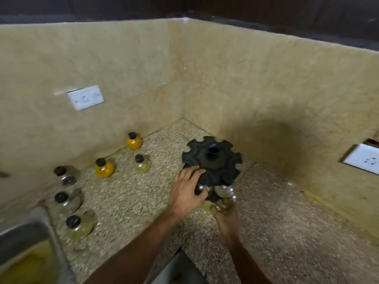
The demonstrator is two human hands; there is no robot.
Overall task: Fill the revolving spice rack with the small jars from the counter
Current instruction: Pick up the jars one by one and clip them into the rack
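Observation:
A black revolving spice rack point(213, 158) with scalloped slots stands in the counter's corner. My left hand point(187, 189) wraps a small jar with dark contents at the rack's near-left slot. My right hand point(224, 212) sits under the rack's front edge, fingers curled around a small glass jar point(226, 191). Loose round jars with black caps stand to the left: two filled with yellow powder point(134, 142) point(104, 168), one pale point(141, 164), and three more point(65, 175) point(65, 201) point(79, 226) nearer the sink.
Beige stone walls meet behind the rack. A steel sink point(30, 242) lies at lower left. Wall sockets sit on the left wall point(85, 97) and the right wall point(363, 158). Speckled granite counter point(287, 222) spreads to the right.

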